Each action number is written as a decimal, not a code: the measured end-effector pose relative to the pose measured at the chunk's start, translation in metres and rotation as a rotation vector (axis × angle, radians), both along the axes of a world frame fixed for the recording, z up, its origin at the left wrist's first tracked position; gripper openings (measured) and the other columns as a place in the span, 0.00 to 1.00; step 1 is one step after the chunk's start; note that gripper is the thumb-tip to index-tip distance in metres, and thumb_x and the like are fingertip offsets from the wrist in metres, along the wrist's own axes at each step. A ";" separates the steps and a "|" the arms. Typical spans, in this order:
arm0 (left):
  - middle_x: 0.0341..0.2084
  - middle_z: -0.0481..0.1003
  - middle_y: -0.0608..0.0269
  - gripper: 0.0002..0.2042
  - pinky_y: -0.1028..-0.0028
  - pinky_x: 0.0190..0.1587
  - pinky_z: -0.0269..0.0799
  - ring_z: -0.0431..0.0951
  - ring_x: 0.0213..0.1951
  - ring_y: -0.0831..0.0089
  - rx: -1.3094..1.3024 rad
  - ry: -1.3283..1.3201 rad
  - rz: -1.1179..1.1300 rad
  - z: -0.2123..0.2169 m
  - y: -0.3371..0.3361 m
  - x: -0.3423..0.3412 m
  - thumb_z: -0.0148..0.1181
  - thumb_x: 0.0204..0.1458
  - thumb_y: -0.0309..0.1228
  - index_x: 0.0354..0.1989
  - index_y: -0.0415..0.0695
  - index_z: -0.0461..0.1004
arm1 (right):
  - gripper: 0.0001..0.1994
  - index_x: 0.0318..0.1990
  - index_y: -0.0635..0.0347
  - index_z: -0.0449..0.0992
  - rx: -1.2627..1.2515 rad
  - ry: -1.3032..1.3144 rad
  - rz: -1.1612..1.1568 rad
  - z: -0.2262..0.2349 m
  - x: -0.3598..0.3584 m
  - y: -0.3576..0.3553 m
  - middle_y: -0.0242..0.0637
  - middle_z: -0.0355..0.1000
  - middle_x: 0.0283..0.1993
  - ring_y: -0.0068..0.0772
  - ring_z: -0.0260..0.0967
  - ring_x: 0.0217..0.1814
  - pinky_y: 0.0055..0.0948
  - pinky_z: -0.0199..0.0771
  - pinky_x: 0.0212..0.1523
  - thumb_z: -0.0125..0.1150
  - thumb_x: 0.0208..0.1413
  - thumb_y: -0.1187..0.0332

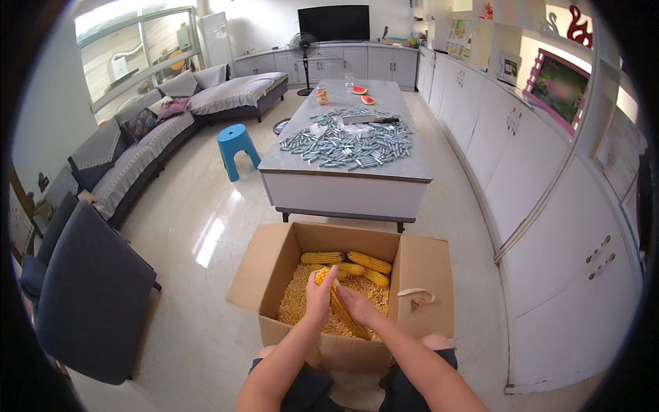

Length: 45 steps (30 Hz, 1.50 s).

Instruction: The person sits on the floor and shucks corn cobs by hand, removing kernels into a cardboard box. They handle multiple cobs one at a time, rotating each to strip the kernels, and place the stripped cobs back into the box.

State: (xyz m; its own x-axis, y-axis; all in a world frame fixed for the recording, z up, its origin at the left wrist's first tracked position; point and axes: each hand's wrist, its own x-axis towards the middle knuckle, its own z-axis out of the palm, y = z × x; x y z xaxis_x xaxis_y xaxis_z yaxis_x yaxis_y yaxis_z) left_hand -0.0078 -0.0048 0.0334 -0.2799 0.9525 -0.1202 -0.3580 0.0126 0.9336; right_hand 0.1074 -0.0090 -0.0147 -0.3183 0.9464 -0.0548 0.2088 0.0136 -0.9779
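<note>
Over an open cardboard box (274, 275), my left hand (318, 296) is closed around a yellow corn cob (322, 276), whose top end sticks out above the fingers. My right hand (360, 307) presses against the cob from the right, its fingers partly hidden. A long yellow corn length (347, 318) slants down between the hands toward the near wall of the box; I cannot tell whether it is the same cob. Loose corn kernels (294, 299) cover the bottom of the box. Several whole cobs (371, 261) lie on them along the far side.
A dry husk strip (419, 294) lies on the box's right flap. Beyond stands a low table (343, 196) with many small metallic cylinders (343, 144), a knife (377, 120) and watermelon slices (360, 90). A blue stool (237, 147) and dark chair (93, 295) are left; white cabinets (549, 275) right.
</note>
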 end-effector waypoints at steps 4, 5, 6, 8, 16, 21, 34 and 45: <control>0.24 0.66 0.69 0.13 0.80 0.27 0.62 0.64 0.26 0.84 0.002 0.027 0.016 0.011 0.001 -0.004 0.61 0.48 0.36 0.31 0.41 0.64 | 0.30 0.42 0.68 0.70 -0.138 0.132 -0.015 -0.017 -0.011 0.007 0.45 0.70 0.37 0.36 0.66 0.41 0.30 0.62 0.47 0.37 0.58 0.44; 0.24 0.66 0.69 0.13 0.81 0.27 0.62 0.64 0.25 0.84 0.025 0.045 0.040 0.008 0.002 -0.006 0.61 0.48 0.36 0.31 0.41 0.64 | 0.31 0.40 0.69 0.71 -0.139 0.132 -0.016 -0.011 -0.012 0.007 0.45 0.70 0.35 0.35 0.65 0.40 0.30 0.62 0.46 0.36 0.58 0.44; 0.24 0.66 0.69 0.13 0.81 0.27 0.62 0.64 0.25 0.84 0.045 0.062 0.060 0.003 0.003 -0.008 0.61 0.48 0.36 0.31 0.41 0.64 | 0.31 0.38 0.70 0.71 -0.144 0.130 -0.023 -0.002 -0.014 0.005 0.44 0.70 0.34 0.34 0.65 0.39 0.30 0.62 0.45 0.35 0.58 0.44; 0.23 0.66 0.70 0.13 0.81 0.26 0.62 0.65 0.25 0.84 0.037 0.080 0.086 -0.002 0.004 -0.012 0.60 0.49 0.36 0.31 0.42 0.64 | 0.32 0.34 0.70 0.71 -0.192 -0.008 -0.050 0.006 -0.020 0.007 0.43 0.68 0.31 0.32 0.63 0.37 0.31 0.61 0.43 0.35 0.59 0.44; 0.24 0.67 0.68 0.12 0.79 0.27 0.64 0.67 0.25 0.82 -0.089 -0.111 0.111 0.013 0.013 -0.020 0.58 0.50 0.38 0.33 0.43 0.65 | 0.30 0.35 0.69 0.71 -0.232 0.027 -0.029 -0.016 -0.011 0.022 0.41 0.70 0.31 0.29 0.64 0.35 0.28 0.62 0.41 0.37 0.59 0.45; 0.23 0.67 0.67 0.15 0.79 0.26 0.63 0.66 0.25 0.82 -0.114 -0.140 0.145 0.003 0.013 -0.032 0.59 0.49 0.40 0.32 0.42 0.65 | 0.26 0.40 0.69 0.69 -0.411 0.249 0.169 0.011 -0.016 0.008 0.39 0.70 0.34 0.29 0.64 0.35 0.25 0.63 0.43 0.40 0.60 0.49; 0.25 0.67 0.69 0.15 0.78 0.30 0.63 0.66 0.27 0.81 -0.103 -0.081 0.180 -0.005 0.018 -0.034 0.57 0.50 0.42 0.34 0.43 0.66 | 0.31 0.40 0.72 0.70 -0.261 0.046 0.032 0.000 -0.012 0.013 0.41 0.70 0.35 0.28 0.64 0.38 0.26 0.62 0.43 0.35 0.60 0.46; 0.27 0.68 0.69 0.14 0.80 0.32 0.63 0.66 0.29 0.83 -0.045 -0.104 0.226 -0.017 0.023 -0.043 0.58 0.50 0.40 0.35 0.42 0.67 | 0.26 0.40 0.70 0.71 -0.083 -0.002 0.069 -0.002 -0.017 0.004 0.38 0.70 0.34 0.27 0.63 0.37 0.25 0.63 0.41 0.38 0.61 0.51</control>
